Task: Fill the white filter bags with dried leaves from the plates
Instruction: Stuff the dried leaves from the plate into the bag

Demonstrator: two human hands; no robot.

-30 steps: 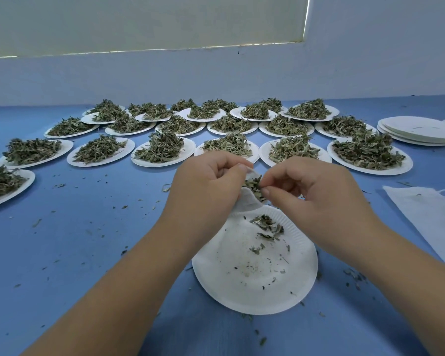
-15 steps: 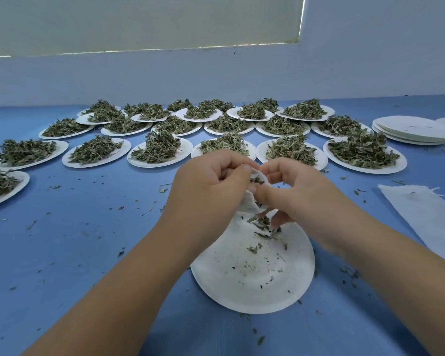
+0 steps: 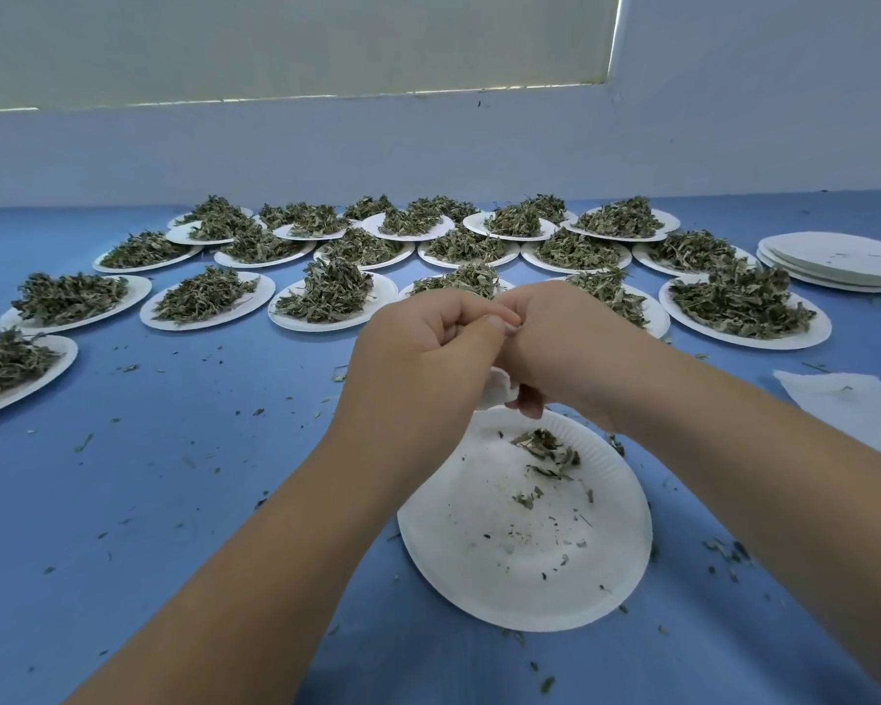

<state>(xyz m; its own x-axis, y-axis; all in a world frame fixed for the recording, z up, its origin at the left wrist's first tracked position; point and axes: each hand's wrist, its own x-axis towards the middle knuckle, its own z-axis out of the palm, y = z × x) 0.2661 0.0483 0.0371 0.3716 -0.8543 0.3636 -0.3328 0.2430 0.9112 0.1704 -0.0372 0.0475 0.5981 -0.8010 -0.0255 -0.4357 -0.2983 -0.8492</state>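
My left hand point(image 3: 418, 358) and my right hand point(image 3: 570, 348) meet above the far edge of a nearly bare white paper plate point(image 3: 504, 562). Both grip a white filter bag point(image 3: 499, 394); only a small fold of it shows below my left fingers, the rest is hidden inside the hands. A few dried leaf scraps point(image 3: 545, 447) lie on the plate near its far rim. Beyond the hands stand several white plates heaped with dried leaves point(image 3: 331, 297).
A stack of bare white plates point(image 3: 835, 262) sits at the far right. Flat white filter bags point(image 3: 855, 404) lie on the blue table point(image 3: 174, 475) at the right edge. Leaf crumbs are scattered over the table. A pale wall rises behind the plates.
My hands have closed together over the bag's mouth, hiding the leaves that showed between them. My right fingers now press down into the bag.
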